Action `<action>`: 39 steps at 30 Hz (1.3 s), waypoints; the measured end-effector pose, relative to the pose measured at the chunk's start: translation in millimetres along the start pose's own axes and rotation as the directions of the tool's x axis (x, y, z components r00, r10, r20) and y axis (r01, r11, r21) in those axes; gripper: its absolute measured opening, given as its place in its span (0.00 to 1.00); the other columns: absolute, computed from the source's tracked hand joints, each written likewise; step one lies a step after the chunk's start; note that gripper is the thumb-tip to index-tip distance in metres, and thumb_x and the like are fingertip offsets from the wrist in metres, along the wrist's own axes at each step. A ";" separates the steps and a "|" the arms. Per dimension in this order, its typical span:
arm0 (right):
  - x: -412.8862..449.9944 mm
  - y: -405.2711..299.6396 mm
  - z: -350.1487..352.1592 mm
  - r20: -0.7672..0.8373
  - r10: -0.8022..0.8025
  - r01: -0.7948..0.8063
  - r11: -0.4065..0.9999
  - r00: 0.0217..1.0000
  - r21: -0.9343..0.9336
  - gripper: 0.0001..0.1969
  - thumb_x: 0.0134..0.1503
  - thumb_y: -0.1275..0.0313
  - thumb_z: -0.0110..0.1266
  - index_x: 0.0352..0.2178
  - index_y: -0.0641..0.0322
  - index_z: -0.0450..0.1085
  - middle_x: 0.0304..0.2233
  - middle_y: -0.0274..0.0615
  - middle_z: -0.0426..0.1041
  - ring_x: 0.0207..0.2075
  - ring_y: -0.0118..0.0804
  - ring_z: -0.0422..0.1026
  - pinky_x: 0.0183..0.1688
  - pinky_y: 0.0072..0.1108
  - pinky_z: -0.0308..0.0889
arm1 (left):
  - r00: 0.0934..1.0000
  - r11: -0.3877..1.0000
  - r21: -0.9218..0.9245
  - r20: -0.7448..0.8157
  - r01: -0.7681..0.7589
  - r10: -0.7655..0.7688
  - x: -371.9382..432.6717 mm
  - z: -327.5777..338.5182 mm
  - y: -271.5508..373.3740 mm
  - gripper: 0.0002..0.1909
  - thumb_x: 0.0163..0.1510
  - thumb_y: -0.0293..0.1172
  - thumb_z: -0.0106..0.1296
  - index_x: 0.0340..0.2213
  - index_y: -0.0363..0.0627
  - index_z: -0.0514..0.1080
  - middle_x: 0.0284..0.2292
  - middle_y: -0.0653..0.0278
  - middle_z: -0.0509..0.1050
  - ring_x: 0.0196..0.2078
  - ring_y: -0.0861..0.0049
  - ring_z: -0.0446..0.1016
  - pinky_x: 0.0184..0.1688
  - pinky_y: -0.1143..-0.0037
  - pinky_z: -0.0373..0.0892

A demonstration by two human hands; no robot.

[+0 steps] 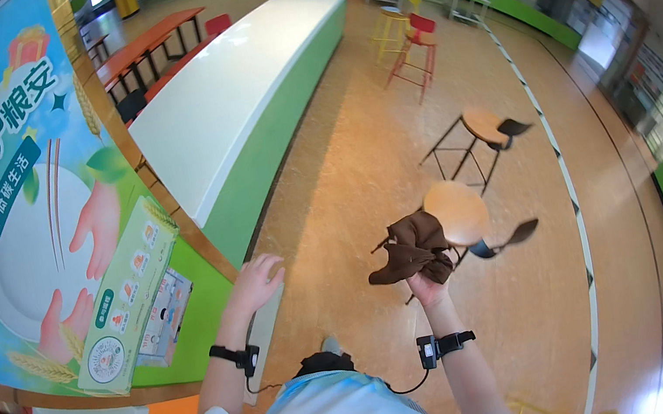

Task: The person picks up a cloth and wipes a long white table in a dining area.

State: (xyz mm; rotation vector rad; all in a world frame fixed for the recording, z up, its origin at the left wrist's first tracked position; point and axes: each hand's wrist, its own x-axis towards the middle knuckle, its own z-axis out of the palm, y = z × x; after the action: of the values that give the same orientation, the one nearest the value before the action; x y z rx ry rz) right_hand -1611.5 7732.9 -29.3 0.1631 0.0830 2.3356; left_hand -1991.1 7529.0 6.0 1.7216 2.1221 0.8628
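A crumpled dark brown cloth (417,252) is bunched in my right hand (429,288), which stretches out in front of me. It hides part of a stool (455,212) with a round wooden seat and black frame. My left hand (255,280) holds nothing, its fingers apart and slightly curled. It hovers by the lower right edge of a large poster board (202,230) and near the end of a long counter (256,80) with a white top and green side. Each wrist wears a strap with a small black device and a cable.
Another black-framed stool (482,126) stands just beyond. Farther off are a red high chair (421,31) and a yellow stool (393,23). Orange tables (149,43) line the far side of the counter. A white line (580,229) runs along the brown floor (323,162) at right.
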 end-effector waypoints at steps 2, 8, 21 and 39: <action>34.5 -8.0 -8.0 -0.025 0.009 -0.009 1.000 1.000 0.010 0.28 0.62 0.65 0.52 0.63 0.62 0.66 0.65 0.51 0.69 0.66 0.49 0.68 0.70 0.41 0.64 | 0.999 0.992 0.118 0.012 -0.045 0.044 29.4 -1.6 -4.0 0.16 0.64 0.42 0.55 0.49 0.48 0.77 0.51 0.57 0.77 0.56 0.57 0.74 0.61 0.60 0.68; 168.7 11.0 -16.6 -0.265 0.156 -0.229 0.934 0.952 -0.274 0.25 0.60 0.60 0.55 0.56 0.61 0.72 0.57 0.47 0.76 0.56 0.46 0.75 0.64 0.40 0.69 | 0.997 0.992 0.095 -0.022 0.079 -0.078 92.0 -0.3 -22.3 0.17 0.63 0.41 0.54 0.51 0.50 0.76 0.53 0.60 0.76 0.58 0.58 0.73 0.63 0.61 0.66; 432.9 63.2 -33.6 -0.431 0.616 -0.752 0.541 0.659 -0.376 0.27 0.65 0.50 0.53 0.58 0.54 0.69 0.55 0.43 0.73 0.56 0.41 0.72 0.60 0.33 0.69 | 0.767 0.794 0.096 -0.350 0.601 -0.538 107.2 24.2 -33.6 0.14 0.62 0.34 0.56 0.48 0.47 0.76 0.49 0.56 0.78 0.53 0.54 0.76 0.56 0.61 0.72; 558.5 387.7 -133.2 0.386 0.896 0.848 0.020 0.221 -0.530 0.27 0.70 0.62 0.49 0.64 0.68 0.63 0.64 0.68 0.64 0.66 0.71 0.61 0.67 0.45 0.63 | 0.636 0.831 -0.124 -0.585 0.543 -0.503 233.6 0.0 -115.4 0.10 0.57 0.28 0.58 0.42 0.47 0.78 0.37 0.53 0.80 0.41 0.50 0.79 0.44 0.59 0.75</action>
State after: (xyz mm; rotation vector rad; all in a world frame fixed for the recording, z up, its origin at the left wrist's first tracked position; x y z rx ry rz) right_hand -2290.9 7863.3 -66.9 0.9213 -2.4891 0.8992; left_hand -2141.7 7738.9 -27.7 0.7622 2.8584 1.2654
